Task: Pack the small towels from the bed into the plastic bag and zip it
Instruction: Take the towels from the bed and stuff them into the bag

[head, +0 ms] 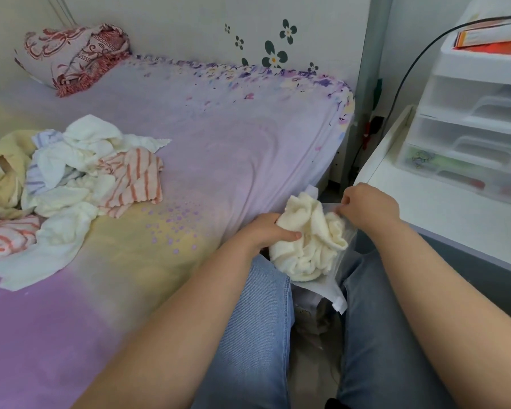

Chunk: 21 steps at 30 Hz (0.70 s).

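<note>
Down over the lap, between two knees in blue jeans (257,335), both hands are busy at the plastic bag (337,296). The left hand (266,231) has its grip clenched round a crumpled cream towel (307,243), thumb pressed along its side, and that towel sits bunched in the mouth of the bag, partly inside the clear film and partly bulging out of the top. The right hand (366,208) pinches the bag's upper edge, fingers curled tight on the plastic, holding it up beside the towel. The bag hangs down between the legs, its lower corner showing white just below the towel. Off to the left, on the bed (219,137) with its lilac and yellow sheet, the pile of small towels (80,172) lies loose and tangled, well apart from the hands: white ones, two with orange-red stripes, one with pale blue stripes, and a yellow cloth (3,172) at the pile's left edge. To the right, just beyond the right hand, a white surface (443,211) carries a clear drawer unit (469,137), with a black cable (407,72) curving up past it. Farthest back, a red-patterned pillow (71,57) leans in the corner at the head of the bed, and flower stickers (278,45) dot the wall.
</note>
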Each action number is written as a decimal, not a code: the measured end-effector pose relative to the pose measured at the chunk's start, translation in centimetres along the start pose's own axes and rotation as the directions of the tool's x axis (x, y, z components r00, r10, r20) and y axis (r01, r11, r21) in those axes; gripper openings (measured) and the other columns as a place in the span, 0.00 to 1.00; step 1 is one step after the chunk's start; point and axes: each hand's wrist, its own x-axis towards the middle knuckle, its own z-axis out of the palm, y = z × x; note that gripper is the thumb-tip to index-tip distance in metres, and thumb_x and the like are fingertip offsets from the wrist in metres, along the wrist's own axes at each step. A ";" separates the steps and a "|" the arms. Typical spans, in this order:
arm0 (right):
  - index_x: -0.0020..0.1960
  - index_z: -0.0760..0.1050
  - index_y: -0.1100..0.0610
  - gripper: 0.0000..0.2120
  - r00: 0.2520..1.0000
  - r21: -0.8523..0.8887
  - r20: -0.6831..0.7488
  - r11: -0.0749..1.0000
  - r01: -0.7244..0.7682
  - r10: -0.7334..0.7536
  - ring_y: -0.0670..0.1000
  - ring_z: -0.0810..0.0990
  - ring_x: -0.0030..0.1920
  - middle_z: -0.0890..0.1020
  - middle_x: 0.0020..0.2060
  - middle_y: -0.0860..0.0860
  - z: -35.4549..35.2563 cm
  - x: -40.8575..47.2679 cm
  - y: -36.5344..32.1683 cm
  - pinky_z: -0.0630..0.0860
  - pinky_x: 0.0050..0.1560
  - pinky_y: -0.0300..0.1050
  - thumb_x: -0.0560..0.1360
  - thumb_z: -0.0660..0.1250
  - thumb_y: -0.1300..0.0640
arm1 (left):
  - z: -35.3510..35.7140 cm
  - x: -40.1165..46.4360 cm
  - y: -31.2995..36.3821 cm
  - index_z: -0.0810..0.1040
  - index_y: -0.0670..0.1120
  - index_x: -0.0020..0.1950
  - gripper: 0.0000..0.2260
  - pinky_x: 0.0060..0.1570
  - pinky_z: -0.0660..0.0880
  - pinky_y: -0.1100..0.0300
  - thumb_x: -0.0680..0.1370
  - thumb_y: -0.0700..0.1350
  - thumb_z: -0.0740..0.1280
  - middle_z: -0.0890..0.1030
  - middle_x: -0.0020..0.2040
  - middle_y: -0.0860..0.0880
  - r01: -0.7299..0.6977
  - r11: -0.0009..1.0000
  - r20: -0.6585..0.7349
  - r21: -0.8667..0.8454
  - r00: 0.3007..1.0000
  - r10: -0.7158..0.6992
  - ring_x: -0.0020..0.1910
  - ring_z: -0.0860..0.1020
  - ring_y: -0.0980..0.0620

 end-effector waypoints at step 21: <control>0.73 0.59 0.47 0.34 0.918 -0.035 0.136 0.924 0.381 -0.373 0.57 0.68 0.68 0.64 0.71 0.51 3.0 -5.2 -3.1 0.70 0.59 0.50 0.71 0.67 0.40 | -1.2 -0.2 0.8 0.76 0.49 0.64 0.18 0.54 0.73 0.58 0.74 0.48 0.68 0.81 0.58 0.49 -0.139 0.936 -0.225 0.322 0.950 0.218 0.57 0.79 0.50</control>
